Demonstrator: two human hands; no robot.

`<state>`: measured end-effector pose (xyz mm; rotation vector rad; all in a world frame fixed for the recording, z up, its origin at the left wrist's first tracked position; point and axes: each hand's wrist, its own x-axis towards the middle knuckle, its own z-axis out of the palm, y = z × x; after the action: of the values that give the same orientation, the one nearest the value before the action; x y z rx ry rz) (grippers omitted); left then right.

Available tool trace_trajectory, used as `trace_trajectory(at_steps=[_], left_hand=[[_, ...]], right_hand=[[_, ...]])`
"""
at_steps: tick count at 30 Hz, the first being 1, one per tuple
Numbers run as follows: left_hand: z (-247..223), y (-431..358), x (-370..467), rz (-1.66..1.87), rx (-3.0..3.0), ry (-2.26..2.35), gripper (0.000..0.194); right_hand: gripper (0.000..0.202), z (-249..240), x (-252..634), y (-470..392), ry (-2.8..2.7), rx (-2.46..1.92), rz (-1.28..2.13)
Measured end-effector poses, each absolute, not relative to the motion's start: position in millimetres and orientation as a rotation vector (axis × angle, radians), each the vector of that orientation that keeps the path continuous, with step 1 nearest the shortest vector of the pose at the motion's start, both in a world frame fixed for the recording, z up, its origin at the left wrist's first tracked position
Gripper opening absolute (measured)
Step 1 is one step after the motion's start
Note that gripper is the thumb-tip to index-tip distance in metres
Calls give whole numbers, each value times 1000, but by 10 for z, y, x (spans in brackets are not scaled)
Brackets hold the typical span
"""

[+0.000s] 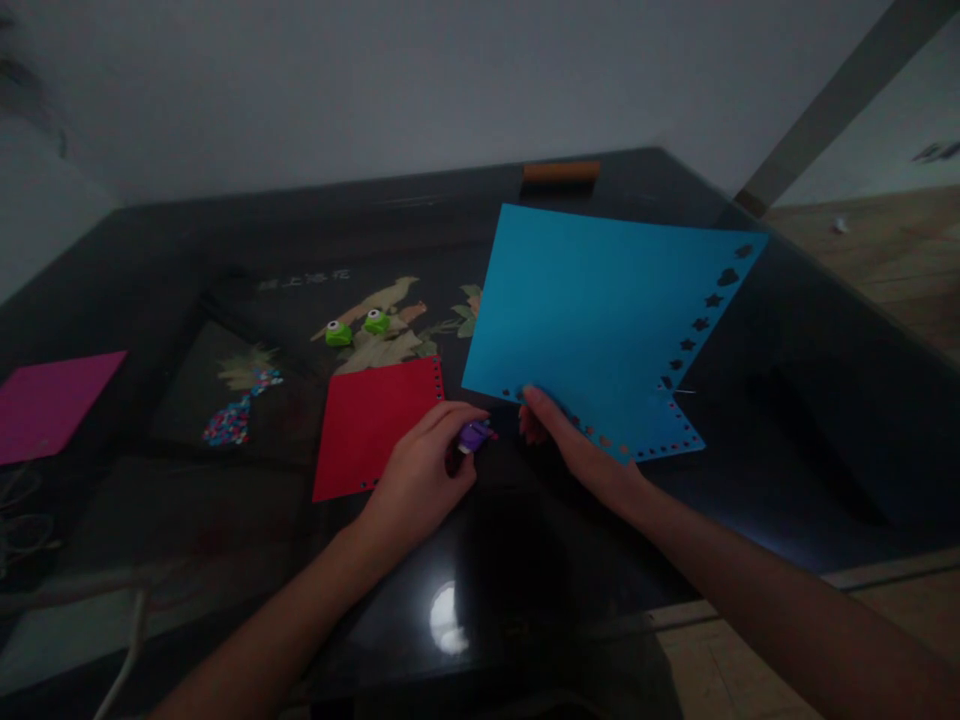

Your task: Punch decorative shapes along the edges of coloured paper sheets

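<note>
My left hand (427, 460) grips a small purple punch (474, 436) between thumb and fingers, beside the lower right part of a red sheet (367, 420). Raised above the dark table, a blue sheet (577, 300) is pinched at its lower edge by my right hand (559, 430), thumb on top. Shaped holes run down the blue sheet's right side and along its bottom edge. Under its lower right corner shows another blue piece (679, 435) with small holes. The red sheet has holes along its right edge and some at the bottom.
Two green punches (339, 334) with eye shapes stand behind the red sheet. Colourful paper bits (229, 422) lie in a pile at the left. A pink sheet (60, 405) is at the far left, and an orange-brown roll (561, 173) sits at the table's back edge.
</note>
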<state>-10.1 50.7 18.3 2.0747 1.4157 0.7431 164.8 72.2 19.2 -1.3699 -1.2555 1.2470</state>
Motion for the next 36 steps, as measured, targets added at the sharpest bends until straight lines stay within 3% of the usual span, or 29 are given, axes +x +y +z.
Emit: trace_trajectory(at_steps=[18, 27, 36], left_hand=[[234, 510, -108, 608, 2035, 1557, 47], [209, 542, -101, 798, 1948, 1480, 32], [144, 602, -173, 1007, 1387, 1316, 30]], right_hand=[[36, 195, 1668, 745, -1301, -1416, 1225], [34, 261, 1653, 718, -1252, -1396, 1260], [36, 288, 1654, 729, -1268, -1402, 1217]])
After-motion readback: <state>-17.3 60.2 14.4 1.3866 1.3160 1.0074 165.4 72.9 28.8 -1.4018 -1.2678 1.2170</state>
